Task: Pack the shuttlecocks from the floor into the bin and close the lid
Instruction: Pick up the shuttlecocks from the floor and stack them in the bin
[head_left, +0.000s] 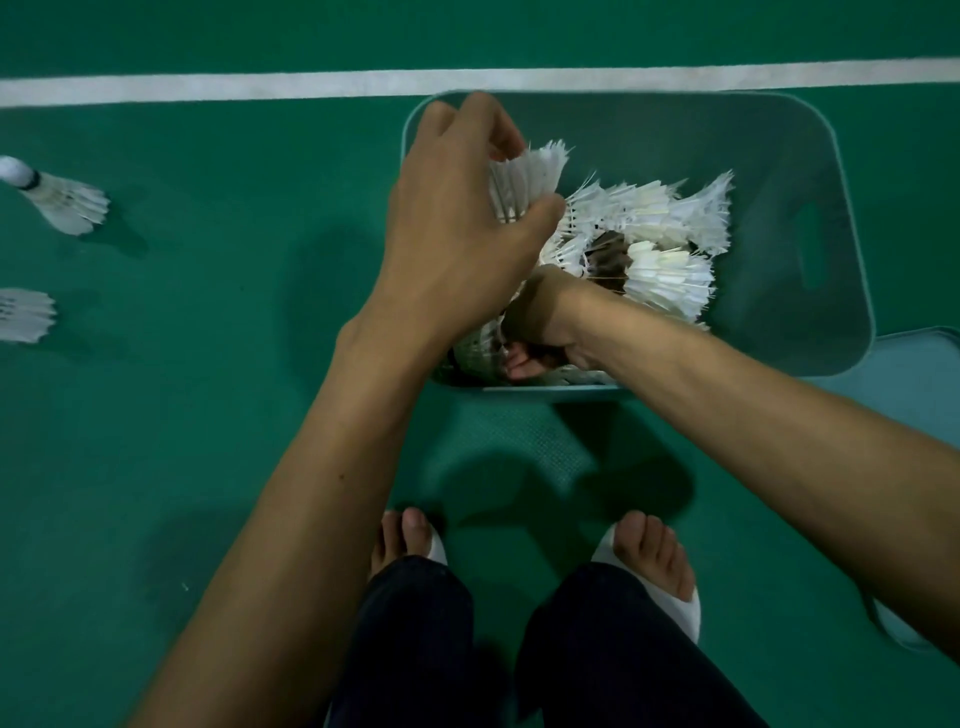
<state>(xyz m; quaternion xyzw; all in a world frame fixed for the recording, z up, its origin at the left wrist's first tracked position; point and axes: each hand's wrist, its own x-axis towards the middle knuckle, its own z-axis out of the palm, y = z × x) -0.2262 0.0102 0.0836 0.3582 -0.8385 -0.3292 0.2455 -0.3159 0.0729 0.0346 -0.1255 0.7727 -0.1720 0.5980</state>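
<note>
The left hand (467, 208) is pinching a shuttlecock (524, 182) over the bin (852, 291) at centre right, which is already holding a pile (660, 249). The right hand (540, 322) is reaching inside the bin, and I cannot tell its grip. Two loose shuttlecocks (62, 202) are lying at the left edge, and the bin is standing uncovered.

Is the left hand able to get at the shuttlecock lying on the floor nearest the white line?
Probably yes, once freed: the left hand grips another shuttlecock over the bin, but only bare green floor lies between it and the floor shuttlecock.
</note>
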